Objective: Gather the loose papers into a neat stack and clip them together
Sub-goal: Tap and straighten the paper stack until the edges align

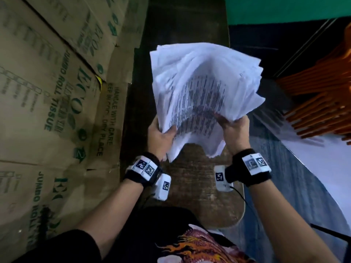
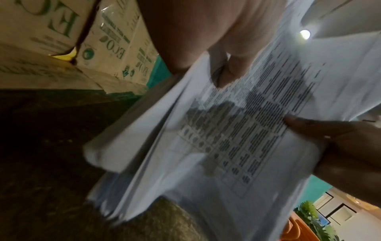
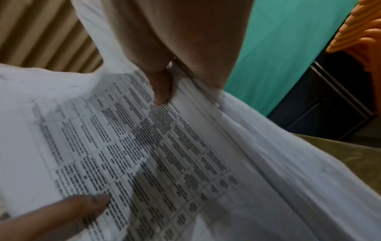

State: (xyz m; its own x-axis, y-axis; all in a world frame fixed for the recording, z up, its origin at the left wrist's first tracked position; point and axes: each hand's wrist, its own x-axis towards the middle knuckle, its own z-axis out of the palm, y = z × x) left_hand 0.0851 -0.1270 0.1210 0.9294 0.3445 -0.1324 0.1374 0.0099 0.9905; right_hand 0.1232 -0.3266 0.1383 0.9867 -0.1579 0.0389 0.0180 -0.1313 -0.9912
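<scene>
A thick, uneven bundle of white printed papers (image 1: 205, 92) is held up above a worn wooden table (image 1: 193, 179). The sheets fan out and bow, with printed tables on the top page (image 2: 243, 130). My left hand (image 1: 159, 136) grips the bundle's lower left edge, thumb on top (image 2: 233, 68). My right hand (image 1: 234, 130) grips the lower right edge, thumb pressed on the print (image 3: 163, 88). In the right wrist view the papers (image 3: 185, 163) fill the frame and the left thumb (image 3: 82, 207) shows at the bottom. No clip is in view.
Stacked cardboard boxes (image 1: 57, 103) printed with green lettering stand close on the left. Orange stacked chairs (image 1: 322, 99) sit at the right, beside a white surface (image 1: 322, 160). A teal wall (image 1: 284, 8) lies beyond the table's far end.
</scene>
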